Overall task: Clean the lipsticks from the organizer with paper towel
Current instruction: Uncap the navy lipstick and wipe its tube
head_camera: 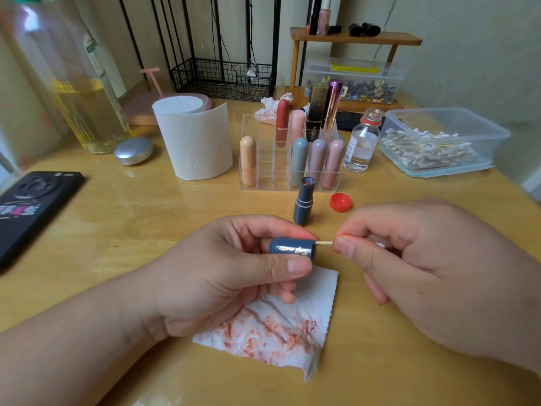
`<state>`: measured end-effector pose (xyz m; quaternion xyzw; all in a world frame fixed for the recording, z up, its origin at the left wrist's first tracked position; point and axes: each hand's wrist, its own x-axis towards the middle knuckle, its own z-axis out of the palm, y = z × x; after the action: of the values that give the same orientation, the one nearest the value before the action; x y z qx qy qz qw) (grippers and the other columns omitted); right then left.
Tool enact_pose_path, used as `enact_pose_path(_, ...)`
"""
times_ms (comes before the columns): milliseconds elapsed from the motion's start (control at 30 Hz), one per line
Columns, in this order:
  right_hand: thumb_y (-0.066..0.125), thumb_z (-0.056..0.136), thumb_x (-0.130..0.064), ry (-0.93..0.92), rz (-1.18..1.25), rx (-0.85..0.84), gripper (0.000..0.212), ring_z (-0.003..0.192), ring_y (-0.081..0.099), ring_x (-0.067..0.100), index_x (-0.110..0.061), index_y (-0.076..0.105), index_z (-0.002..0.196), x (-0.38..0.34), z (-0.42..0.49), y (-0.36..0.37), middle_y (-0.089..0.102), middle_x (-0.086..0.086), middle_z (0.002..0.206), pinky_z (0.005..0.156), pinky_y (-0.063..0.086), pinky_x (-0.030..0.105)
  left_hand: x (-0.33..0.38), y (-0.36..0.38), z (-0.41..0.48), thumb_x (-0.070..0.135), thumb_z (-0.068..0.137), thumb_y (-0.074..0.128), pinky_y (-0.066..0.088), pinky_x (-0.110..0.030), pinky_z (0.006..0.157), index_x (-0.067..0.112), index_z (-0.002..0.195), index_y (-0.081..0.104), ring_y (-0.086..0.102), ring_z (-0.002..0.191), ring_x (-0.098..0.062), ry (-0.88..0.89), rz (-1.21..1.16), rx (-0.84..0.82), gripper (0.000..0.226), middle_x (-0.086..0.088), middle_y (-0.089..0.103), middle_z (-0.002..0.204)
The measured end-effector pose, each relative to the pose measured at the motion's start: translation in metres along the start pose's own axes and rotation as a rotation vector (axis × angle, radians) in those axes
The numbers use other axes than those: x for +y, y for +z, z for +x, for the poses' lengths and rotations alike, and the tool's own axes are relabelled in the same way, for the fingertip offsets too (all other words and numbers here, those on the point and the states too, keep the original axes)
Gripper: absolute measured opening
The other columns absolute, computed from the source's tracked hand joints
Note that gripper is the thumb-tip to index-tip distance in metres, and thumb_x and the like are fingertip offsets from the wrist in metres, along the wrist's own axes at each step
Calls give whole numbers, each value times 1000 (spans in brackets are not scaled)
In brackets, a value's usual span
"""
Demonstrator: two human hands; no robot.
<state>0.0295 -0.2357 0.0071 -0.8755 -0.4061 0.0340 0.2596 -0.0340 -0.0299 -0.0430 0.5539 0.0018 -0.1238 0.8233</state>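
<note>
Centrally, left hand [234,268] grips navy lipstick cap [292,249], held horizontal with its open end facing right; thumb on the near side, fingers curled round the far side. Right hand [409,259] pinches cotton swab [323,243] by its stick, tip inside the cap's mouth. Both hands are over red-smeared paper towel [278,332], which lies on table [146,206]. Uncapped lipstick base [304,200] stands upright just beyond the hands, in front of clear organizer [263,174], which holds other lipsticks upright.
</note>
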Motion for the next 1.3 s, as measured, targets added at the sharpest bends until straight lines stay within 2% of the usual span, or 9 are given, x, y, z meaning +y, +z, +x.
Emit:
enact_pose_path(100,46,94,-45,53,-13,-15,30,52,53,9,-27,61,75,-2,-1,-2,61,-10,60,45,42,27,0,-1,0,0,70,74,57,-26,63,1,101,73,61,58,-19,0,-7,-2,31,-12,66,78)
enact_pose_path(167,46,86,-45,92,9,-59,24,52,54,7,-30,62,78,-4,-2,-4,62,-12,60,48,45,27,-1,-1,0,0,70,73,58,-26,63,1,101,74,62,60,-18,7,-7,-10,31,-13,66,79)
enact_pose_path(333,52,85,-40,182,219,-247,14,36,45,5,-31,64,85,-5,-2,-7,63,-3,50,42,40,20,-3,-1,0,-6,74,79,58,-26,63,1,101,73,63,61,-17,36,22,-24,28,-13,65,79)
enact_pose_path(467,61,85,-34,199,360,-295,8,43,58,9,-33,69,83,4,1,-11,70,-4,60,50,48,23,-3,-5,2,2,73,79,58,-28,67,2,105,73,63,64,-20,31,-66,-55,33,-15,65,82)
enact_pose_path(633,77,75,-46,116,330,-47,10,58,58,3,-36,75,76,24,9,-22,69,-6,67,56,43,14,-1,-12,3,11,76,82,58,-30,70,3,108,70,62,70,-19,10,-180,-104,35,-13,65,85)
enact_pose_path(767,77,78,-34,323,145,255,13,45,47,4,-28,74,67,56,27,-15,64,-4,56,43,37,16,-3,-12,3,12,77,81,57,-31,70,0,106,69,63,70,-19,7,-162,-114,34,-16,64,85)
enact_pose_path(833,77,81,-31,402,55,227,21,45,47,7,-21,71,64,65,35,0,63,-2,55,46,41,24,-3,-11,3,10,75,82,58,-31,70,-1,105,69,62,69,-20,6,-155,-114,34,-17,63,84)
enact_pose_path(1000,76,82,-33,424,-64,184,26,53,53,10,-19,66,63,75,47,15,59,-7,55,51,36,24,-3,-10,2,9,72,84,57,-31,68,0,103,69,61,69,-22,7,-156,-110,35,-17,62,83)
enact_pose_path(1300,78,79,-37,426,-88,154,25,58,58,13,-21,66,64,76,49,18,61,-8,60,55,47,30,-4,-10,3,10,75,83,57,-30,69,0,102,70,61,69,-20,16,-143,-124,32,-16,64,82)
